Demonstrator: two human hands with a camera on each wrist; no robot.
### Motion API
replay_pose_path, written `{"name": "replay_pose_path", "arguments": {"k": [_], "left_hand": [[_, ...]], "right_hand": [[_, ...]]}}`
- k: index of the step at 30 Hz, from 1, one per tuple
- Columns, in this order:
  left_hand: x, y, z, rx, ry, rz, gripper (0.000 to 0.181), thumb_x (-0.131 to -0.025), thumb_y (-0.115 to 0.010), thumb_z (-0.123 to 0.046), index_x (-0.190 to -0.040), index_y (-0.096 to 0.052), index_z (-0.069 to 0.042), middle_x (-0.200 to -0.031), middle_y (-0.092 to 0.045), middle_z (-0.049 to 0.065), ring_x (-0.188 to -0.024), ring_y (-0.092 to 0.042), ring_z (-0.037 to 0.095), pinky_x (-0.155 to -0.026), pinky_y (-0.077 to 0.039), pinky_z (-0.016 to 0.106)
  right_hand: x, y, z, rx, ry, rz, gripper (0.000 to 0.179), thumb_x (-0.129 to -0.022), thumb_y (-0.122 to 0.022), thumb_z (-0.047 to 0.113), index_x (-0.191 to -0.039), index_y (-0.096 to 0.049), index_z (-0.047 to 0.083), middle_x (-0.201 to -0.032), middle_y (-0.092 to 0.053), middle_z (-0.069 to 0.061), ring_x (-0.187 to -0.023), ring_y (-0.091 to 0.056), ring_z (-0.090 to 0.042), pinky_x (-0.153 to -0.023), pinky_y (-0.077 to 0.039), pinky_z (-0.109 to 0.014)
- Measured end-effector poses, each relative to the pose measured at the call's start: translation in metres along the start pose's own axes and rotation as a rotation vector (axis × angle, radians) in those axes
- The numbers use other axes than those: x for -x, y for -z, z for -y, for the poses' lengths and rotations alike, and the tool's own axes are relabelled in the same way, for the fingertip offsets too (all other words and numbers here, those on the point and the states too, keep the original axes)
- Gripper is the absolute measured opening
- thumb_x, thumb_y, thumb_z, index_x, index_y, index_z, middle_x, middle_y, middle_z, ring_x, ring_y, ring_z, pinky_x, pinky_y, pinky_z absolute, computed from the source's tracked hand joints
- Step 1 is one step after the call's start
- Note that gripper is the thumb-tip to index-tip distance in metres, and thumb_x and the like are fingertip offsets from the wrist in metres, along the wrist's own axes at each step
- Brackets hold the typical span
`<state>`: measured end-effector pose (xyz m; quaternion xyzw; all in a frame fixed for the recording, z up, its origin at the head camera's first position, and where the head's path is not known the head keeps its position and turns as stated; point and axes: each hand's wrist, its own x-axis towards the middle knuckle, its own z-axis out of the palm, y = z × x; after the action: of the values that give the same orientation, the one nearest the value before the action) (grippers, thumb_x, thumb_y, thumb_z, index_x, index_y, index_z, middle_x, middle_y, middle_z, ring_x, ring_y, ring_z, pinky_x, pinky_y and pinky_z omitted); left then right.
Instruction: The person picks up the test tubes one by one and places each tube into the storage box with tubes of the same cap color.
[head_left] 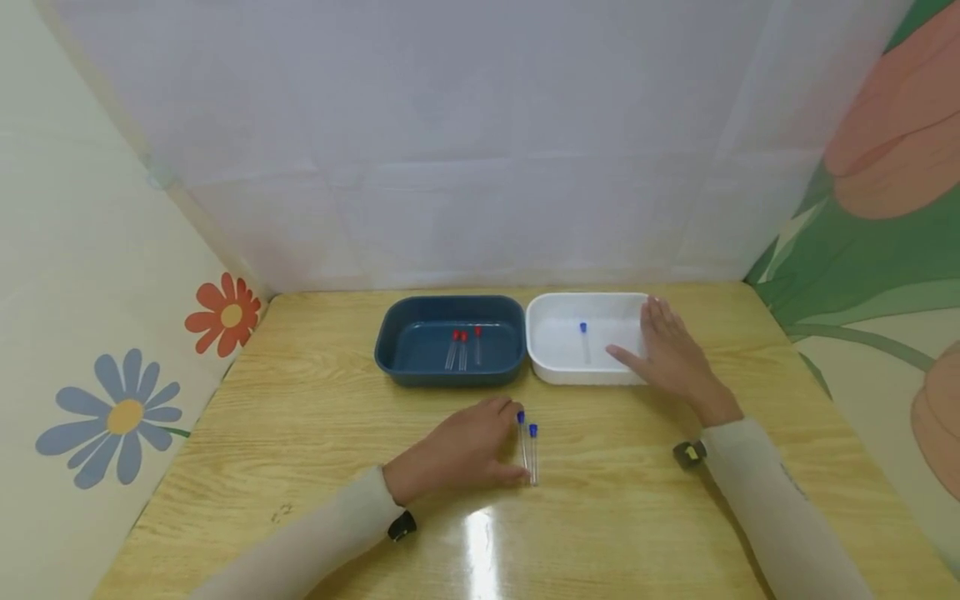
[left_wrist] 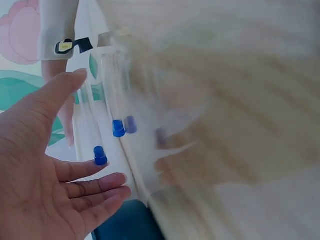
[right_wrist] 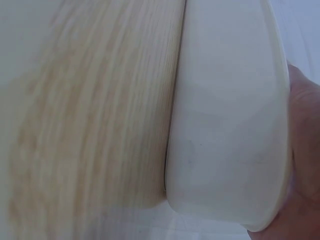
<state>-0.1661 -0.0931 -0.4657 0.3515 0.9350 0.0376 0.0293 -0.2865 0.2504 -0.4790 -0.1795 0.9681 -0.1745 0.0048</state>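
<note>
A clear test tube with a blue cap (head_left: 521,417) is pinched end to end by my left hand (head_left: 468,446), the index finger at the cap (left_wrist: 100,156) and the thumb at the other end. Beside it on the table lies a second blue-capped tube (head_left: 534,458). My right hand (head_left: 675,354) lies over the right end of the white tray (head_left: 551,372), fingers straight and thumb spread over the inside. In the right wrist view, part of that hand (right_wrist: 305,145) shows at the tray's edge. One blue-capped tube (head_left: 585,340) lies inside this tray.
A dark blue tray (head_left: 420,377) stands left of the white one, their ends touching or nearly so. It holds three red-capped tubes (head_left: 462,350). Behind the wooden table (head_left: 300,400) hangs a white cloth (head_left: 450,167); floral panels flank both sides.
</note>
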Motion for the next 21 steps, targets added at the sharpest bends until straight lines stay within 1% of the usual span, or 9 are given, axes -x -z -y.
{"name": "replay_pose_path", "arguments": {"k": [2, 5, 8, 11, 15, 18, 21], "left_hand": [[-0.002, 0.002, 0.002, -0.016, -0.008, -0.022, 0.095, -0.084, -0.065, -0.074, -0.145, -0.049, -0.001, -0.135, -0.055, 0.011, -0.12, -0.056, 0.022, -0.102, -0.05, 0.036], [-0.005, 0.006, 0.004, -0.037, -0.031, -0.069, 0.094, -0.084, -0.065, -0.073, -0.142, -0.05, -0.001, -0.131, -0.055, 0.01, -0.115, -0.056, 0.021, -0.099, -0.052, 0.036], [-0.006, 0.009, 0.005, -0.025, -0.044, -0.111, 0.092, -0.083, -0.068, -0.071, -0.14, -0.052, -0.001, -0.124, -0.055, 0.007, -0.108, -0.054, 0.018, -0.093, -0.054, 0.034], [-0.008, 0.012, 0.005, 0.002, -0.044, -0.127, 0.091, -0.084, -0.068, -0.07, -0.14, -0.052, -0.001, -0.122, -0.054, 0.006, -0.106, -0.053, 0.017, -0.09, -0.055, 0.034], [-0.01, 0.013, 0.007, 0.03, -0.047, -0.131, 0.091, -0.086, -0.066, -0.069, -0.143, -0.051, 0.0, -0.127, -0.053, 0.007, -0.11, -0.053, 0.017, -0.094, -0.054, 0.034], [-0.013, 0.015, 0.009, 0.032, -0.06, -0.139, 0.092, -0.086, -0.065, -0.07, -0.144, -0.049, 0.0, -0.13, -0.052, 0.008, -0.114, -0.054, 0.018, -0.098, -0.052, 0.034], [-0.015, 0.019, 0.01, 0.023, -0.079, -0.156, 0.091, -0.087, -0.065, -0.07, -0.144, -0.049, -0.001, -0.132, -0.053, 0.008, -0.116, -0.054, 0.019, -0.099, -0.052, 0.035]], "right_hand": [[0.0, 0.0, 0.0, 0.002, -0.001, 0.003, 0.107, -0.1, -0.034, 0.072, -0.156, 0.003, -0.011, -0.164, 0.016, -0.024, -0.153, 0.012, -0.04, -0.123, 0.002, -0.054], [0.0, 0.0, 0.0, -0.001, -0.002, 0.006, 0.107, -0.1, -0.034, 0.072, -0.156, 0.004, -0.011, -0.164, 0.017, -0.023, -0.153, 0.013, -0.04, -0.123, 0.002, -0.054], [0.0, 0.0, 0.001, -0.003, -0.003, 0.006, 0.107, -0.1, -0.034, 0.072, -0.156, 0.003, -0.011, -0.164, 0.017, -0.023, -0.153, 0.013, -0.039, -0.123, 0.002, -0.054], [0.0, 0.001, 0.0, -0.006, -0.002, 0.005, 0.107, -0.1, -0.034, 0.071, -0.156, 0.003, -0.012, -0.164, 0.017, -0.023, -0.153, 0.014, -0.039, -0.123, 0.003, -0.054], [0.0, 0.001, 0.0, -0.013, 0.001, 0.005, 0.107, -0.1, -0.035, 0.071, -0.156, 0.003, -0.012, -0.164, 0.017, -0.024, -0.153, 0.014, -0.039, -0.123, 0.003, -0.054], [0.0, 0.001, 0.001, -0.018, 0.001, 0.006, 0.107, -0.1, -0.036, 0.07, -0.156, 0.002, -0.013, -0.164, 0.015, -0.025, -0.153, 0.013, -0.04, -0.123, 0.003, -0.054], [-0.001, 0.0, 0.0, -0.012, -0.001, 0.007, 0.107, -0.1, -0.035, 0.071, -0.156, 0.003, -0.012, -0.164, 0.015, -0.025, -0.153, 0.012, -0.04, -0.123, 0.002, -0.054]]}}
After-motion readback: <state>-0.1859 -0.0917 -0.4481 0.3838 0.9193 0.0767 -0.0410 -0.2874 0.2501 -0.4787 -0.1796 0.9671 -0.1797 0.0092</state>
